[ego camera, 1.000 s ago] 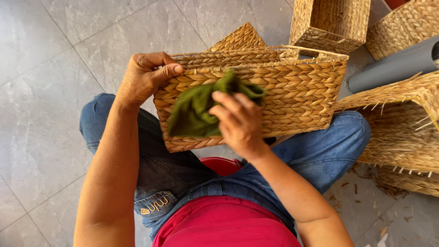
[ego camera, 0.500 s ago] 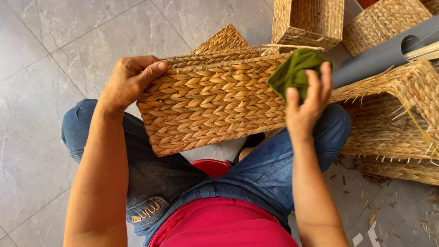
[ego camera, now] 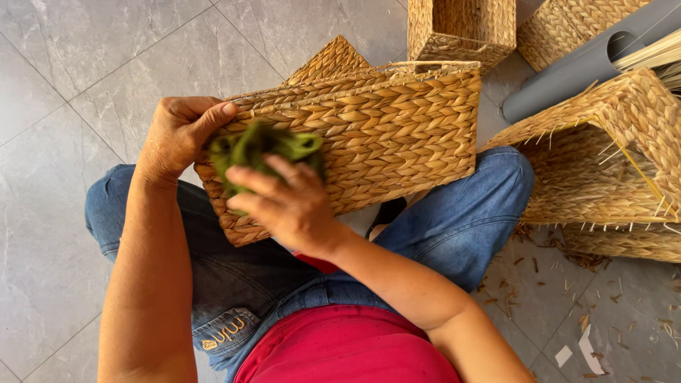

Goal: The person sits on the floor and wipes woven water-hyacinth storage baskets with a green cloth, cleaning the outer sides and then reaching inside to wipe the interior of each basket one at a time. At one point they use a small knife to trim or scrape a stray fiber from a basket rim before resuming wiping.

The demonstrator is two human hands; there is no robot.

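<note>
Fingers of left hand [ego camera: 179, 135] grip woven basket [ego camera: 369, 135] corner; right hand [ego camera: 287, 206] presses green cloth [ego camera: 259, 152].

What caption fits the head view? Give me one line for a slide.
Seated person's left hand steadies a woven basket on the lap while the right hand presses a green cloth against its side.

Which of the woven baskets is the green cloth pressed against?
The rectangular basket on the lap, gripped by the left hand; the others sit on the floor.
</note>
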